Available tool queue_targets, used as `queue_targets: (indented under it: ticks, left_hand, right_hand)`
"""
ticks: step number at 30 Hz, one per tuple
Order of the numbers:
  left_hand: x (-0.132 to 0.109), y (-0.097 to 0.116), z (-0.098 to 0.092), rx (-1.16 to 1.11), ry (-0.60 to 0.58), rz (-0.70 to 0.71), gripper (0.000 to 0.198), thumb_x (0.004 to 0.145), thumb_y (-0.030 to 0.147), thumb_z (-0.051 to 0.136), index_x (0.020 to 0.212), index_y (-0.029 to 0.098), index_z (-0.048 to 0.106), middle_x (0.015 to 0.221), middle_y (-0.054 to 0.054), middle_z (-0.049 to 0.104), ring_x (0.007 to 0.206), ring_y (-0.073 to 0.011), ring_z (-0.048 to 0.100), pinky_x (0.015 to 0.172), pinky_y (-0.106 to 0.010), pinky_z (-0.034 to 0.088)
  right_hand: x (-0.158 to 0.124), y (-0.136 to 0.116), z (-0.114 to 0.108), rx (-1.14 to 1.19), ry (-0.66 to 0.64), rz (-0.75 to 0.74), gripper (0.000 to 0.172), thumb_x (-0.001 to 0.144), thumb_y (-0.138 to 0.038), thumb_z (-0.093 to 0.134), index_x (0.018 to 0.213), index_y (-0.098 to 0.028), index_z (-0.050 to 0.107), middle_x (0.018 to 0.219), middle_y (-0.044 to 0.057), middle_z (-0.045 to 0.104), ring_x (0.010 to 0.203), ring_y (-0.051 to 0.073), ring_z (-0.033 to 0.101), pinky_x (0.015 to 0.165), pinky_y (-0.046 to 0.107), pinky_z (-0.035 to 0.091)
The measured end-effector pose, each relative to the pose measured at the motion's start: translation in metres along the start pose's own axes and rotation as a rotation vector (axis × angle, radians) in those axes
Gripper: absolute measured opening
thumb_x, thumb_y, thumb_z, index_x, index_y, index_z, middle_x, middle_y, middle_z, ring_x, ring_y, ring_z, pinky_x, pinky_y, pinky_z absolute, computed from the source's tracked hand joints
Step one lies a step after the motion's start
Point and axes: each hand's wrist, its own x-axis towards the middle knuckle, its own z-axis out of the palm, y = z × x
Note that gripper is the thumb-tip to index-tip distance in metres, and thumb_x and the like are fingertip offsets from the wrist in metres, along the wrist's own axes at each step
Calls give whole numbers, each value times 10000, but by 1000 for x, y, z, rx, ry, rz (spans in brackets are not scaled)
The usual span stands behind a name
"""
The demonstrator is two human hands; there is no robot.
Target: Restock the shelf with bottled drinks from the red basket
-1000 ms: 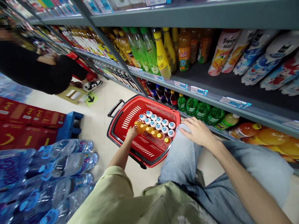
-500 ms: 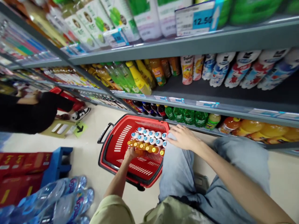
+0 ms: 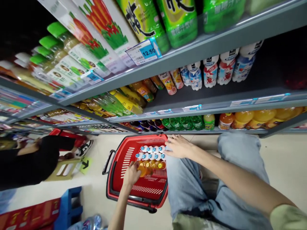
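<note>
Left hand (image 3: 131, 175) is down in the red shopping basket (image 3: 124, 159), fingers curled around the orange drink bottle (image 3: 144, 171). That bottle sits at the left end of a row of orange bottles (image 3: 155, 165) that runs from the middle of the basket to its right wall. Just behind them, two rows of white-capped bottles (image 3: 152, 152) stand packed into the far right corner. The near half of the basket shows bare red slats, and the black handle (image 3: 107, 161) sticks out past the left edge.

Right hand (image 3: 178, 146) lies flat on the jeans-clad knee (image 3: 182, 179), fingers spread and holding nothing, fingertips right at the basket's right rim beside the white caps.

Above, grey shelves (image 3: 192, 54) are stacked with drinks, a 12.50 price tag (image 3: 144, 52) on the upper rail. Off to the left, another person in black (image 3: 28, 159) crouches by a yellow stool (image 3: 63, 169), well apart from the basket.
</note>
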Motion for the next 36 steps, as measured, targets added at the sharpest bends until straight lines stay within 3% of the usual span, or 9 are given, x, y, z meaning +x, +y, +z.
queue_targets:
  ticks: [8,14,18,23,26,29,31,33,36]
  left_hand:
    - [-32,61,-110,-165,398,261,134,758,127,479,796,236,411,823,-14,524,716,-186,555,710,-303,417]
    - [-58,119,-185,-123,647,523,124,774,129,526,824,233,481,832,8,563,662,-152,548,636,-279,418]
    - [-81,158,-224,-104,809,670,157,771,94,542,851,227,519,860,12,606,699,-134,576,655,-262,438]
    - [-93,197,-248,-323,938,803,165,734,69,566,808,215,565,839,-1,620,730,-141,590,639,-277,430]
    - [-71,217,-247,-512,1017,908,223,715,71,585,883,209,635,876,-15,641,783,-160,601,723,-301,471]
    - [-34,245,-228,-976,1065,944,274,793,193,647,1061,230,690,1030,-33,678,977,-196,638,904,-344,510]
    - [-12,267,-203,-1449,895,834,331,838,403,691,1135,258,681,1104,-20,686,1013,-188,654,914,-319,530]
    - [2,290,-173,-1795,484,645,461,859,617,643,1136,250,681,1086,-33,710,988,-198,679,894,-320,556]
    - [3,313,-129,-2038,-56,377,538,803,686,703,1052,209,719,1059,-65,742,1004,-235,703,906,-342,578]
  right_hand:
    - [-1,-1,3,51,55,-2,548,1041,-491,517,1405,-87,582,1409,219,625,1297,380,580,1059,556,499]
    - [0,0,7,112,197,-122,818,966,-468,673,1605,-90,327,1583,209,474,1428,388,470,1139,566,447]
    - [4,-4,7,248,317,-199,956,878,-547,770,1608,-140,307,1558,196,499,1405,371,501,1167,538,417]
    - [1,-3,-13,533,577,-261,781,799,-506,828,1425,-187,486,1366,150,661,1253,282,648,1094,427,497]
    - [-10,1,-31,664,735,-242,659,731,-473,835,1270,-203,568,1182,92,743,1045,247,737,936,367,576]
    - [-23,6,-48,774,811,-71,651,672,-515,849,1189,-204,606,1025,61,769,884,243,758,805,353,593]
    - [-30,9,-57,862,858,17,637,644,-517,865,1142,-200,625,995,60,768,860,241,750,766,344,588]
    - [-35,14,-65,968,930,60,579,650,-500,871,1087,-199,640,997,60,762,843,220,729,747,329,582]
    - [-38,24,-74,1174,1064,144,507,716,-519,850,1051,-201,641,979,42,747,797,175,691,731,304,578]
